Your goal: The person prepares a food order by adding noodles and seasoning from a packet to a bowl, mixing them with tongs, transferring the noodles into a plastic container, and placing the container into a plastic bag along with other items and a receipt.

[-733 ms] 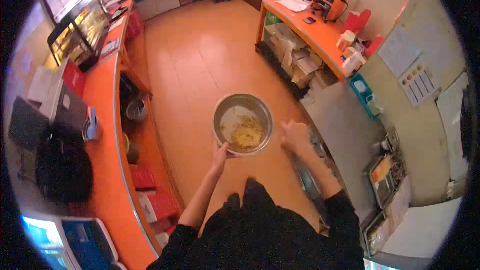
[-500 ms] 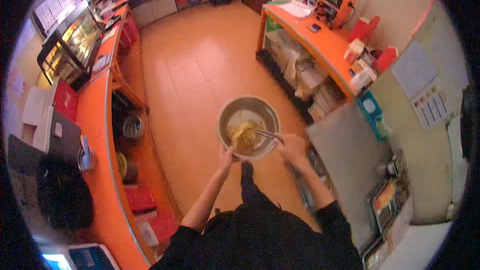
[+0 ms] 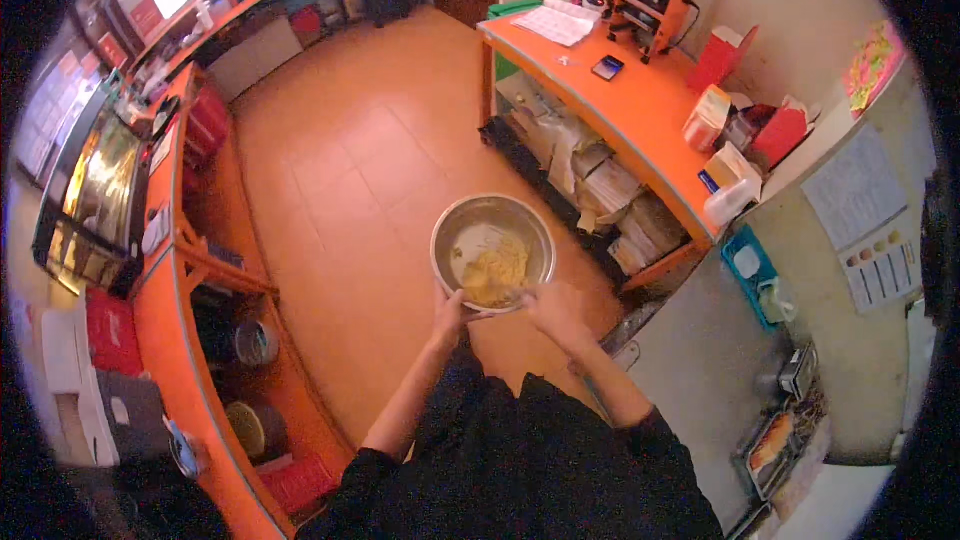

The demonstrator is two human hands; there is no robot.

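Out in front of me, a round steel mixing bowl (image 3: 455, 227) is held above the floor. My left hand (image 3: 450, 312) is closed on its near left rim, with the thumb over the edge. Inside lies a yellowish, shredded-looking food mix (image 3: 500, 265), gathered toward the near side. At the near right of the bowl, my right hand (image 3: 555, 312) is blurred but closed around the handle of a metal utensil (image 3: 523, 292). The utensil's working end is hidden in the mix and smeared by motion, so its exact kind does not show.
An orange counter (image 3: 160, 325) with a glass display case (image 3: 100, 180) runs along my left. To the right stands an orange table (image 3: 570, 65) bearing papers, a phone and a machine. Nearer, a grey worktop (image 3: 690, 380) holds trays. Tiled orange floor (image 3: 340, 160) stretches ahead.
The view has shifted forward and turned slightly. My right hand has moved down and left at the bowl's rim, carrying the utensil to the near side. The mix is more spread out.
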